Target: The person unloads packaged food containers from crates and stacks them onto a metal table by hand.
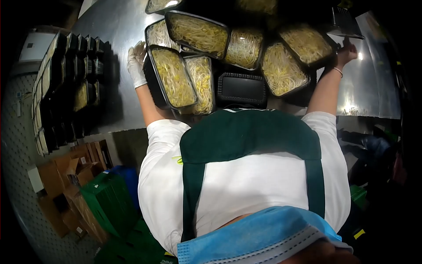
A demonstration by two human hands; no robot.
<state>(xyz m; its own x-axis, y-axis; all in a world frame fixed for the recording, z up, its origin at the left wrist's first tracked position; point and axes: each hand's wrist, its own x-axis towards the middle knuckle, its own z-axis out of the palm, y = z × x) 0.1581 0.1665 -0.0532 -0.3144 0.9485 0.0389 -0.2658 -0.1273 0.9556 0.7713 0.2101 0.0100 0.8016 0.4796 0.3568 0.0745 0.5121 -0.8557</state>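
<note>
In the head view, looks steeply down on a metal tabletop [121, 28], with darkness closing round the corners and over much of the far edge; catches a cut-off tray [162, 4] only in part at the top, and a shadowed tray [257, 5] too dimly to make out well; loses much of the lower sides of the others behind overlapping neighbours.

Places the trays of sprouts between the two arms: a front-left tray [173, 77] lying partly over others, a tilted tray [200, 34] beyond it, a middle tray [242, 47], a near-right tray [283, 72], and a far-right tray [307, 43] resting partly over that; includes a plain black tray [241, 88] close to the green apron [250, 136].

Shows the gloved left hand [137, 64] just beside the left side of this group, near the front-left tray, with fingers pointing away from the body; cannot tell if gripping, or merely touching a tray wall; shows the right hand [347, 52] just past the outer end of the far-right tray, with a thin bracelet [338, 71] at the wrist and fingers partly lost in shadow; cannot tell if open, closed or gripping.

Shows stacked trays [66, 83] farther left, well apart from the left hand.
</note>
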